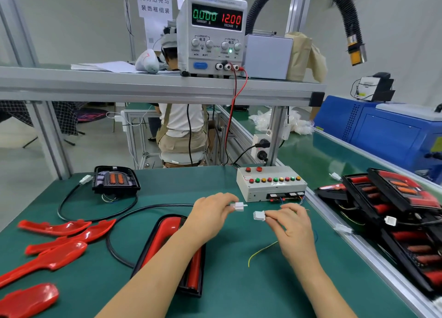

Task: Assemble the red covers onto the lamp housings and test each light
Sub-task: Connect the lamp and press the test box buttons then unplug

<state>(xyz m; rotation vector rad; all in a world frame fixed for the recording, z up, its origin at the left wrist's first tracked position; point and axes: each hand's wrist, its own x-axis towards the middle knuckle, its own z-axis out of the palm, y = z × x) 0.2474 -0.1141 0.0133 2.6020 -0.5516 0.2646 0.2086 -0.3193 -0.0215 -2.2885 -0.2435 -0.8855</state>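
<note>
My left hand [210,214] pinches a white lamp plug [238,206] at the end of a black cable [124,216]. My right hand [293,225] grips a white tester socket [259,215] on thin coloured wires. The two connectors sit a small gap apart, not joined. Under my left forearm lies a black lamp housing with a red cover [167,236] on the green mat. Several loose red covers [67,240] lie at the left. Another black housing [114,180] with orange lenses sits at the back left.
A grey test box [270,182] with coloured buttons stands just behind my hands. A power supply [211,34] on the upper shelf reads 0.000 A and 12.00 V. Stacked lamp housings [392,205] fill the conveyor at the right. A seated person [181,131] is beyond the bench.
</note>
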